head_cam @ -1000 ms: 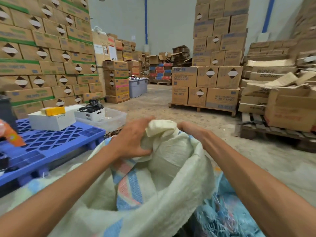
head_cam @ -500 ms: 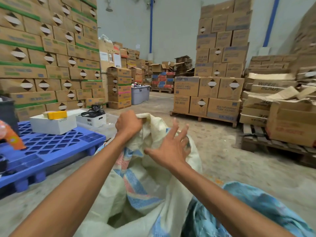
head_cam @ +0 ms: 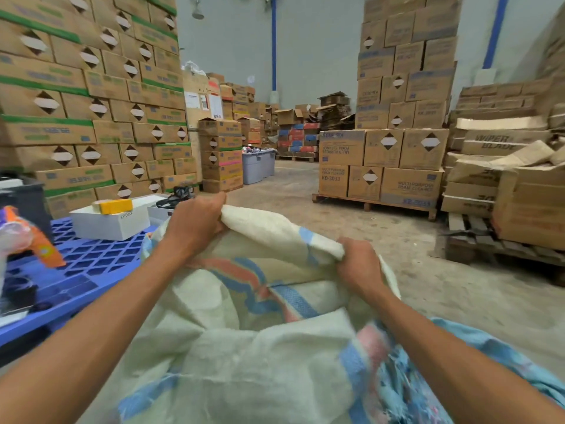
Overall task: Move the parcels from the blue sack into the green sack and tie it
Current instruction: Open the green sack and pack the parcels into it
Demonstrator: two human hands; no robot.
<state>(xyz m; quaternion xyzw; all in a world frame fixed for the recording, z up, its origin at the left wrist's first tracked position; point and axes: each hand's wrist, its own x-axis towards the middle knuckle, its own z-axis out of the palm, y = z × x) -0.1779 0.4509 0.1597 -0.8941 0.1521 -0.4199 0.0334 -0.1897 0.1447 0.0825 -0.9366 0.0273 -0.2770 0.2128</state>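
Both hands grasping the green sack's mouth.
Left hand [head_cam: 195, 224] and right hand [head_cam: 359, 264] clench the top rim of the pale green woven sack [head_cam: 260, 347], fingers curled round the fabric. Blue sack [head_cam: 406, 396] lies touching it, lower right.

The fingertips of the left hand [head_cam: 195, 224] and the right hand [head_cam: 359, 266] are buried in the bunched rim of the green sack [head_cam: 260, 356], so the grip shows only in part. The sack's folds cover its mouth, and whatever lies inside is hidden. The blue sack [head_cam: 504, 351] shows only as a blurred strip behind the right forearm, cut off at the bottom right corner. At the left edge of the blue pallet [head_cam: 91, 264] an orange tool [head_cam: 39, 243] is smeared and partly out of frame, and a dark bin [head_cam: 27, 197] is cropped there too. The contents of the grey tub [head_cam: 256, 166] are too small to tell.
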